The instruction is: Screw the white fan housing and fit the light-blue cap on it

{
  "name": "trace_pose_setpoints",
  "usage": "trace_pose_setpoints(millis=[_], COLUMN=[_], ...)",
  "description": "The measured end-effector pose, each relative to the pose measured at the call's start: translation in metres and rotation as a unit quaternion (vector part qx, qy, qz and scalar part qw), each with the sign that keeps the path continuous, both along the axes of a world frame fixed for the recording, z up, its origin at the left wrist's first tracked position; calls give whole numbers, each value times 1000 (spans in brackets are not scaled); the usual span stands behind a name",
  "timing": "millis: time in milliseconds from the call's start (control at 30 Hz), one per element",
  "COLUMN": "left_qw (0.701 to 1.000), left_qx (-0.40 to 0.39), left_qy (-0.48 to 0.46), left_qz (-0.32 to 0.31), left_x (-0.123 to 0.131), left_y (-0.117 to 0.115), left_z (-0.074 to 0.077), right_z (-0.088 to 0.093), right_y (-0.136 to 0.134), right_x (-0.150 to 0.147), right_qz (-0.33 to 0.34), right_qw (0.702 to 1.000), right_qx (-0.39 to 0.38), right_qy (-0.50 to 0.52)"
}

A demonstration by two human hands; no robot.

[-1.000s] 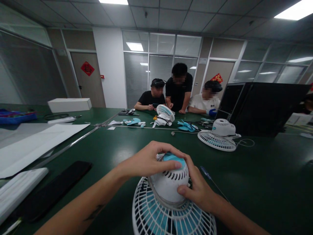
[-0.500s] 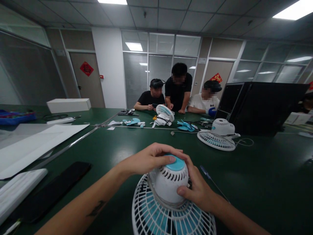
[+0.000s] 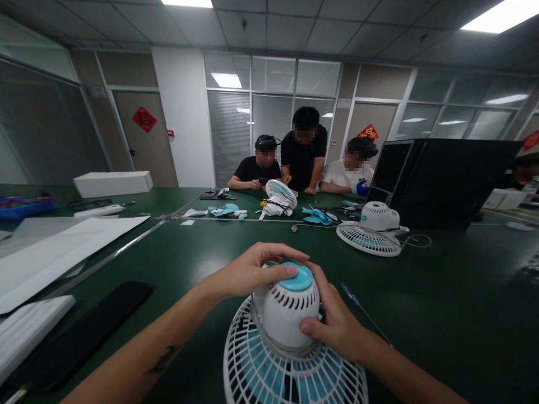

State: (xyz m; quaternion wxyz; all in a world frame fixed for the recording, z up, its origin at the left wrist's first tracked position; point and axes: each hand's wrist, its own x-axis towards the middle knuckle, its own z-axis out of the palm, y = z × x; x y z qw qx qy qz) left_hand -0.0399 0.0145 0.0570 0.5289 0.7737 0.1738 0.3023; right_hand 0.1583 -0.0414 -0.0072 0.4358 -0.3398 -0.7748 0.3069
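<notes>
A small white fan (image 3: 286,359) lies face down on the green table (image 3: 442,314) right in front of me, its grille flat and blue blades showing through. Its white motor housing (image 3: 288,317) stands up with a blue round cap (image 3: 297,276) on top. My left hand (image 3: 248,272) curls over the housing from the left, thumb pressed on the cap's edge. My right hand (image 3: 334,322) grips the housing from the right, thumb on its lower side.
A blue-handled screwdriver (image 3: 357,306) lies just right of my hands. A black phone (image 3: 80,334) and white sheets (image 3: 54,249) lie at left. Another fan (image 3: 373,230) lies face down farther back. Three people work at the far end beside a black monitor (image 3: 446,182).
My left fingers have slid back off the blue cap, uncovering it; only the thumb stays on its edge. The right hand keeps its hold. The view has shifted slightly.
</notes>
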Motion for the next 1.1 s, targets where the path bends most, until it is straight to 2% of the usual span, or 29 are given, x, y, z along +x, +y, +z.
trace_pose_setpoints(millis=[333, 467, 600, 667, 733, 800, 867, 900, 1000, 1100], left_qw=[998, 998, 997, 996, 994, 994, 995, 995, 997, 998], left_qx=[-27, -33, -53, -68, -80, -85, -85, -82, -67, -54], left_qy=[14, -1, -37, -57, -73, -73, -59, -52, -37, -22], left_qz=[-55, -47, -29, -27, -21, -4, 7, 9, 8, 12], left_x=[-4, -2, 2, 3, 5, 5, 4, 4, 3, 4], left_y=[-2, -3, -4, -5, -5, -6, -6, -6, -6, -7], left_z=[5, 3, 0, 0, 0, 1, 2, 3, 4, 4], right_z=[1, -1, 5, 11, 19, 25, 28, 29, 26, 20], right_y=[0, 0, 10, 19, 30, 37, 40, 41, 41, 42], right_x=[1, 3, 13, 24, 40, 58, 78, 86, 104, 103], right_qz=[5, -1, 21, -15, -129, -239, -286, -289, -265, -233], right_qw=[999, 999, 999, 998, 974, 899, 827, 810, 795, 809], right_qx=[36, 33, 5, -17, -52, -93, -137, -159, -217, -217], right_qy=[-19, -23, -30, -51, -178, -354, -465, -485, -500, -494])
